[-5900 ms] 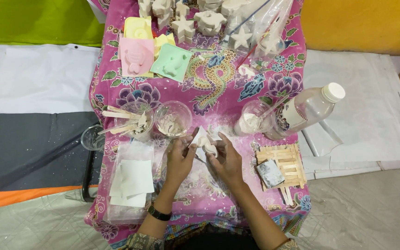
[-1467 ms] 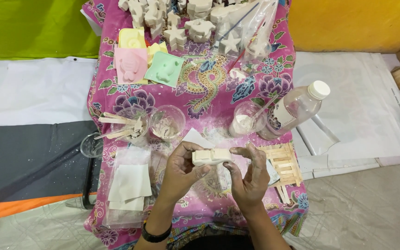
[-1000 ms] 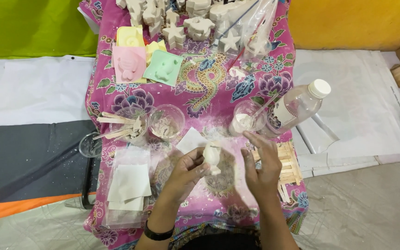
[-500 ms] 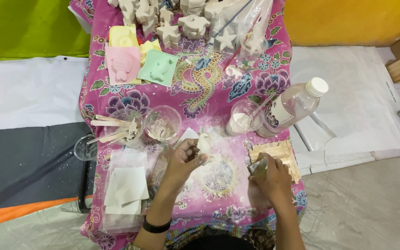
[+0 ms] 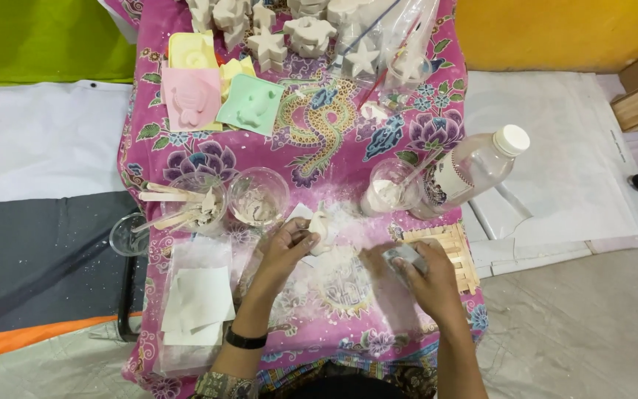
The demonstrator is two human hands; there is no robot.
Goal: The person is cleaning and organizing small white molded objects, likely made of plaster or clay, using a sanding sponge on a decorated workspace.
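Observation:
My left hand [image 5: 286, 247] grips a small white plaster figure [image 5: 322, 224] just above the pink patterned cloth [image 5: 334, 125], over a patch of white dust. My right hand [image 5: 422, 275] is closed on a small grey pad [image 5: 402, 255], held low near a raft of wooden sticks [image 5: 448, 247]. A black band sits on my left wrist. The two hands are apart, the figure to the left of the pad.
Two clear cups [image 5: 258, 196] stand left of my hands, one with wooden sticks [image 5: 175, 207]. A clear bottle [image 5: 474, 170] lies at the right beside a cup of powder [image 5: 389, 193]. Coloured moulds [image 5: 219, 96] and white casts [image 5: 289, 29] fill the far end. White sheets [image 5: 193, 303] lie near left.
Both hands held the white figure together; now my right hand has let go, moved right and picked up the grey pad. My left hand keeps the figure, lowered to the cloth.

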